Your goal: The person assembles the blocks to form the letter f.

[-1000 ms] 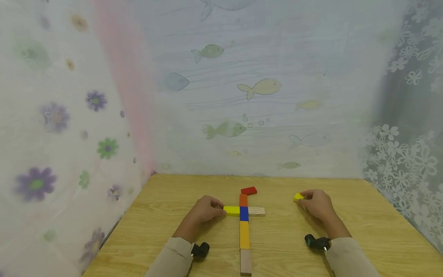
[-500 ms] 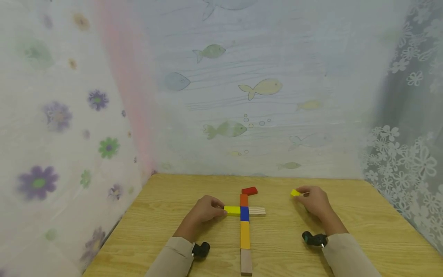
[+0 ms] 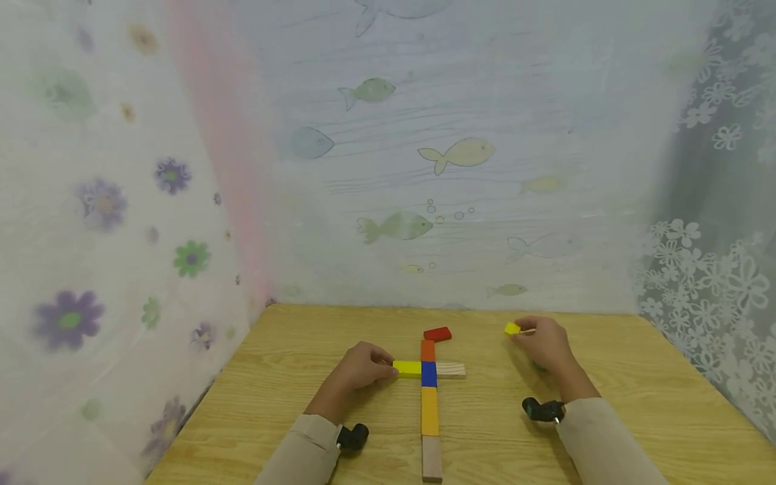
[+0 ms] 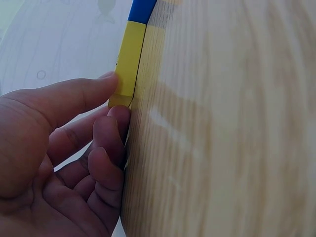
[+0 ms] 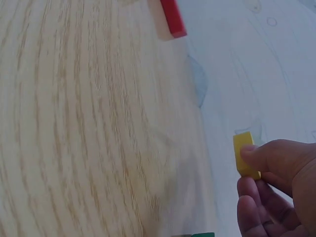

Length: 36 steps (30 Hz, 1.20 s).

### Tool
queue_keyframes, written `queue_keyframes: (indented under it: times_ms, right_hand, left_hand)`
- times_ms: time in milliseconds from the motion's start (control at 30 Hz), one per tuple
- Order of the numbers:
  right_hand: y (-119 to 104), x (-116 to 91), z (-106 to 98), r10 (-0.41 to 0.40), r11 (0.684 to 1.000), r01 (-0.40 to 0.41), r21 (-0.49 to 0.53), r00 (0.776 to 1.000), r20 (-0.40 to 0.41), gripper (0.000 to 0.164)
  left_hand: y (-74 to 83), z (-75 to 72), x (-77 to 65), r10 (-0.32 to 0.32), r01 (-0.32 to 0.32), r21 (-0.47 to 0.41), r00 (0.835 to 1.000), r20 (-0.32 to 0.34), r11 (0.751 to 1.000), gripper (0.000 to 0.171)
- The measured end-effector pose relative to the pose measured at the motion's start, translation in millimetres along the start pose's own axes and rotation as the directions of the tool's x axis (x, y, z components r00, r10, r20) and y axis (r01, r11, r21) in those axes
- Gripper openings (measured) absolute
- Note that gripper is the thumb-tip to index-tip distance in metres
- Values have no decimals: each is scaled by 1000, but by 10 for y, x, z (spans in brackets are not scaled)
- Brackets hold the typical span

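Observation:
My left hand (image 3: 362,367) pinches the outer end of a yellow block (image 3: 407,368) lying on the table; the left wrist view shows the thumb on one side of this yellow block (image 4: 129,57) and curled fingers by its end. Its other end meets a blue block (image 3: 428,374). In my right hand (image 3: 545,342), thumb and fingers grip another yellow block (image 5: 242,150), apart from the row. Around the blue block lie an orange-red block (image 3: 428,350) above, a bare wood block (image 3: 451,369) to the right, and an orange-yellow block (image 3: 430,411) below.
A grey-brown wood block (image 3: 432,458) continues the column toward the near side. Behind its far end lies a red block (image 3: 438,334), set at a slant. In the right wrist view, a green piece (image 5: 202,234) shows at the bottom edge. A fish-patterned curtain (image 3: 388,283) hangs behind the table.
My right hand has moved left and toward the back of the table, with the yellow block in its grip. The left hand stays on its block, and the laid blocks keep their places.

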State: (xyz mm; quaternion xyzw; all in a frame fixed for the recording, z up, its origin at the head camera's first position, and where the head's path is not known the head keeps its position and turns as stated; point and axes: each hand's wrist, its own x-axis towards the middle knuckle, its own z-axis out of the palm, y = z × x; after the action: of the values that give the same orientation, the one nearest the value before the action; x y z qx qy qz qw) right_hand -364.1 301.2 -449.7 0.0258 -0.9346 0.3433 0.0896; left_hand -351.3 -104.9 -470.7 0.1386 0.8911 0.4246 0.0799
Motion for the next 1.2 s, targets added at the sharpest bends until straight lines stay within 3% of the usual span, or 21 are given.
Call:
queue_keyframes:
  times_ms: [833, 1200]
  right_hand:
    - [-180, 175, 189, 38, 996, -41, 75, 999, 32, 41]
    - [-306, 195, 248, 14, 996, -16, 93, 1000, 21, 39]
  left_hand:
    - [6, 9, 0, -14, 14, -1, 1000, -5, 1000, 28]
    - [18, 5, -2, -15, 15, 0, 1000, -9, 1000, 29]
